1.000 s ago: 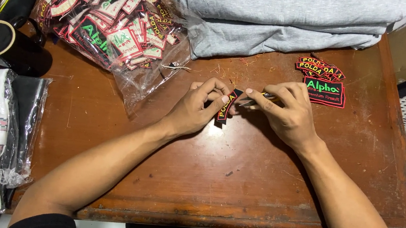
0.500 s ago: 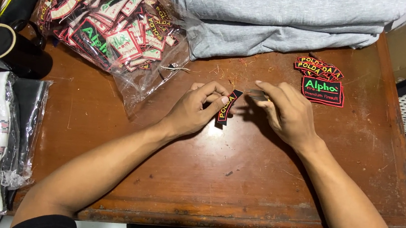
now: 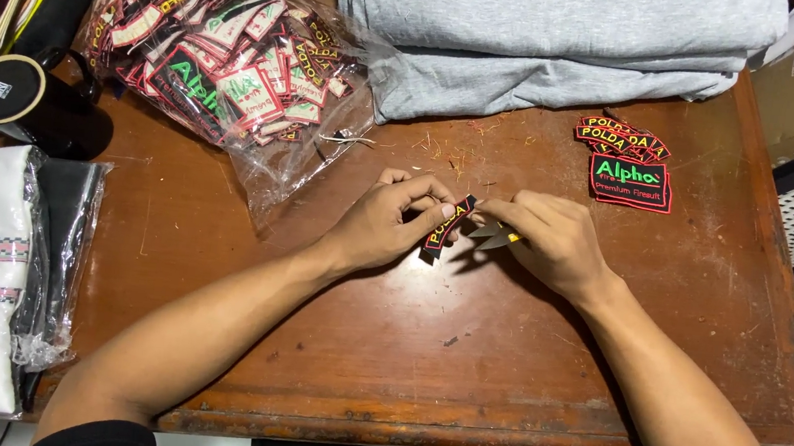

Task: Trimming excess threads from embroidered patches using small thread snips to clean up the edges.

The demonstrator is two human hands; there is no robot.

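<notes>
Bare forearms, both hands ungloved; black short sleeves at upper arms, dark trousers.

A clear bag of patches (image 3: 226, 67) lies upper left on the desk (image 3: 384, 349), folded grey cloth (image 3: 555, 33) at top, black mug (image 3: 31, 106) far left.

Embroidered patch (image 3: 446, 226): black cloth, stitched red edge, matt.
Thread snips (image 3: 492, 235): bare metal blades, dull shine.
Table (image 3: 384, 349): brown wood, worn varnish, scratched, edge chipped.
Bag of patches (image 3: 226, 67): clear plastic, glossy, crinkled.
Folded fabric (image 3: 555, 33): grey knit cloth, soft, matt.
Finished patches (image 3: 624, 163): black cloth with stitched thread.
Mug (image 3: 31, 106): black, glossy.
</notes>
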